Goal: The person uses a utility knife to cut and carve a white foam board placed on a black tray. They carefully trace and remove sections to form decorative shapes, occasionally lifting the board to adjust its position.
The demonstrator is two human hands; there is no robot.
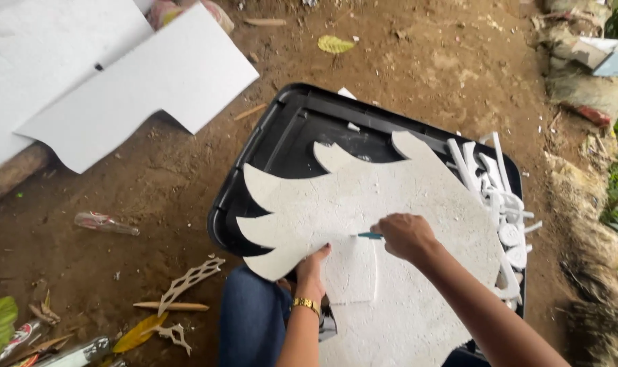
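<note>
Two hands on one big white foam cutout [390, 204] with scalloped, wing-like edges, lying across a black plastic tub [282, 143] on the dirt ground [424, 61]. Left hand [312, 266] grips the cutout's lower edge, thumb on top, fingers underneath and out of sight; gold watch [306, 304] on that wrist. Right hand [405, 236] is clenched around a small teal-handled knife [370, 236], tip pointing left and touching the foam face just above a squarish cut section [353, 272]. Blade itself too small to make out. Pile of white foam offcuts [503, 197], strips and round bits, sits at the tub's right side, partly under the cutout. Blue jeans knee [251, 319] below the tub's near edge. Upper left: large flat white foam sheets [118, 88], one with a stepped cut outline. On the ground to the left: crushed plastic bottle [106, 223], lattice-shaped foam scrap [190, 278], thin wooden stick [172, 306], yellow leaf [139, 333]. Another yellow-green leaf [336, 44] lies near the top. Grass and rubble along the right edge.
</note>
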